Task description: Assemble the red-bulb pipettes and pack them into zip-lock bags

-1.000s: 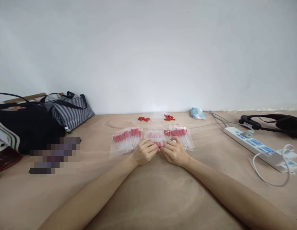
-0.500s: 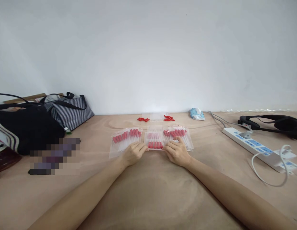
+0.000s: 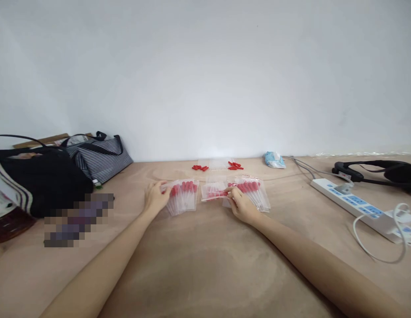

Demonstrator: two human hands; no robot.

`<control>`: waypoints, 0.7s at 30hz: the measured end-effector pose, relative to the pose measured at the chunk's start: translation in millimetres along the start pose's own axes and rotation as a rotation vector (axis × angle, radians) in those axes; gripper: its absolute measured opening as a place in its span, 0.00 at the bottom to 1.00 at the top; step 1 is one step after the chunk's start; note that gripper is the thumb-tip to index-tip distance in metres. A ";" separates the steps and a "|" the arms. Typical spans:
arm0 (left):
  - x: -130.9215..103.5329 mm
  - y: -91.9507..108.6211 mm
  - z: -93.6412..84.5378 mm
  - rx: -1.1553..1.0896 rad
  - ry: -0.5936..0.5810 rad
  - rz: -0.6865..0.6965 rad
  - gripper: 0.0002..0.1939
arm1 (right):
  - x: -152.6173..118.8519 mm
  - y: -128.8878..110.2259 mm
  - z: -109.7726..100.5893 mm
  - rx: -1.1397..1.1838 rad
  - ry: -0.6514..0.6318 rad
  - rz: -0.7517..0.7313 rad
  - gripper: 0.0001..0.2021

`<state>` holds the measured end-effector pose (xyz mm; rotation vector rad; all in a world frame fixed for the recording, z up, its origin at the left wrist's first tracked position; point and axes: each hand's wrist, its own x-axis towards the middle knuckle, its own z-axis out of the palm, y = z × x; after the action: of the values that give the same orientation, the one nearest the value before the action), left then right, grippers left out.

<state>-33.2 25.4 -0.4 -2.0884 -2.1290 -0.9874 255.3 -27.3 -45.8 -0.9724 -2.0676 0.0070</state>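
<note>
My right hand [image 3: 242, 206] pinches a clear plastic bag of red-bulbed droppers [image 3: 214, 194], tilted above the table, its bulbs lying sideways near my fingers. Behind that hand, a fan of similar bags [image 3: 254, 194] lies flat, bulbs toward the wall. My left hand [image 3: 155, 197] is at the left edge of another fan of bagged droppers [image 3: 183, 198], thumb and fingers closed about the outermost bag's edge. Part of that bag is hidden under the fingers. Between the two fans lies a further clear bag [image 3: 216, 177].
Loose red bulbs [image 3: 200, 168] and more red bulbs [image 3: 236, 165] flank clear tubes [image 3: 218, 167] near the wall. A blue tissue pack [image 3: 274, 160], a white power strip [image 3: 357, 207] with cables and a black headset [image 3: 374, 172] are right. Bags [image 3: 102, 154] stand left.
My left hand has left the middle bag and moved left to the left fan, whose outer bags have shifted inward. The middle bag is now lifted and tilted in my right hand.
</note>
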 end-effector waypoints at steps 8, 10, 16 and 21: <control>25.9 -36.5 3.8 -0.089 -0.128 -0.323 0.37 | 42.3 11.4 15.4 -0.262 -0.156 0.111 0.07; 28.0 -36.0 1.0 -0.158 -0.180 -0.351 0.34 | 39.7 9.5 15.8 -0.359 -0.142 0.111 0.05; 29.3 -27.7 -16.4 -0.458 -0.355 -0.332 0.16 | 13.2 1.3 3.8 -0.399 0.051 0.031 0.05; 31.7 -22.8 -43.2 -0.639 -0.380 -0.306 0.16 | -9.3 -12.5 -4.9 -0.238 0.028 -0.046 0.05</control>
<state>-75.5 37.4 37.7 -2.4097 -2.6460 -1.5967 254.0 -43.5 -44.9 -1.0600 -2.0965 -0.2805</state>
